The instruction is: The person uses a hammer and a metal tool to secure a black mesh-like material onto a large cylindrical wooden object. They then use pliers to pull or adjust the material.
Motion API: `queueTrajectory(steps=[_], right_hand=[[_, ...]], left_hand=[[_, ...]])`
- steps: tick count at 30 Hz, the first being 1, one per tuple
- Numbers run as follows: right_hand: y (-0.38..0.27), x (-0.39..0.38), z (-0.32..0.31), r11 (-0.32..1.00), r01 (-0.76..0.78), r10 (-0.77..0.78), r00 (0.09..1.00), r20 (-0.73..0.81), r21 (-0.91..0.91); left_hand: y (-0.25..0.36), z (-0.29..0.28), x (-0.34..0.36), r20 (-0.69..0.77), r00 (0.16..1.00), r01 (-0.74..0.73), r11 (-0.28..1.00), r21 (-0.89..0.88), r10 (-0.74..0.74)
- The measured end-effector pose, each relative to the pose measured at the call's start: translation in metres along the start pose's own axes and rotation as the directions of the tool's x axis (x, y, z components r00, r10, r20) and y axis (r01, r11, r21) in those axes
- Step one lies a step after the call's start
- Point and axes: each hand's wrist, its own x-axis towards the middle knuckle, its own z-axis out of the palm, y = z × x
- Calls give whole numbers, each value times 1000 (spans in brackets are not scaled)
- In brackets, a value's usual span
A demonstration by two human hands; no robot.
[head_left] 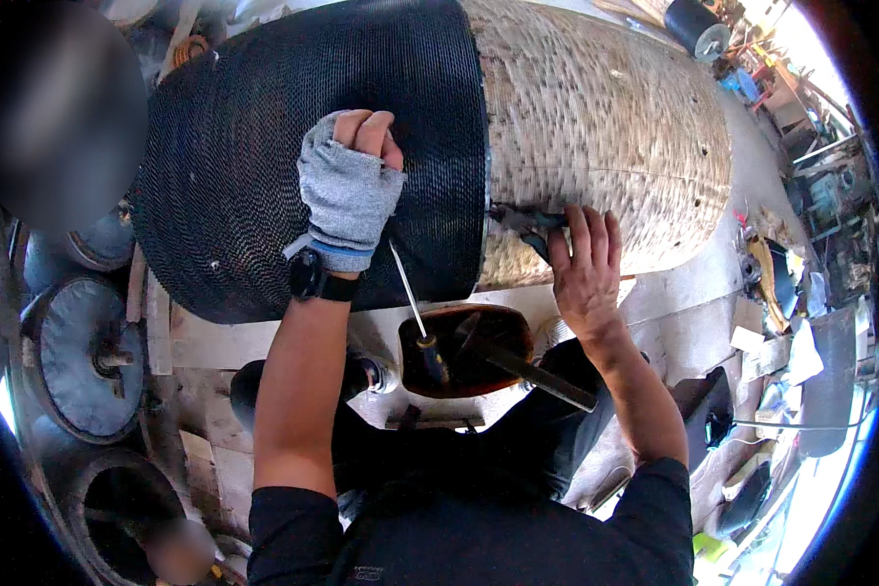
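A large drum lies crosswise before me, its left part wrapped in black ridged material (264, 176) and its right part bare, pale and pitted (606, 127). My left hand (352, 181), in a grey fingerless glove, is closed in a fist over the black wrap; whatever its fingers may hold is hidden. Beside the wrap's edge, my bare right hand (588, 256) grips a dark pliers-like tool (537, 234), its tip at the seam. Between my knees sits an open container (518, 317). A screwdriver (427, 342) with a pale shaft leans in it, and a hammer (532, 371) rests across its rim.
On the left, round grey discs (88, 356) and a hollow black cylinder (117, 508) stand close by. Tools, scraps and paper clutter the right side. A smaller black roller (693, 27) lies at the far right. A thin cable (801, 425) runs on the right.
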Motion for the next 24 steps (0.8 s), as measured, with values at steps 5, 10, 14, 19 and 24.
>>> queueTrajectory(steps=[5,10,14,19,24], right_hand=[[2,0,1,1000,18,-18,1000,-5,-8],[2,0,4,998,49,-49,998,-27,-27],[6,2,7,995,96,-99,992,-76,-41],[-7,0,-1,1000,11,-13,992,124,11],[-43,0,-26,934,-299,209,903,376,197]], left_hand=[[-3,4,-3,-21,1000,-3,1000,-1,3],[-2,4,-4,-10,1000,-2,1000,3,2],[-1,4,-3,-1,1000,4,1000,20,-4],[-3,4,-2,-27,1000,2,1000,22,-2],[0,7,-1,-39,999,-3,1000,-4,2]])
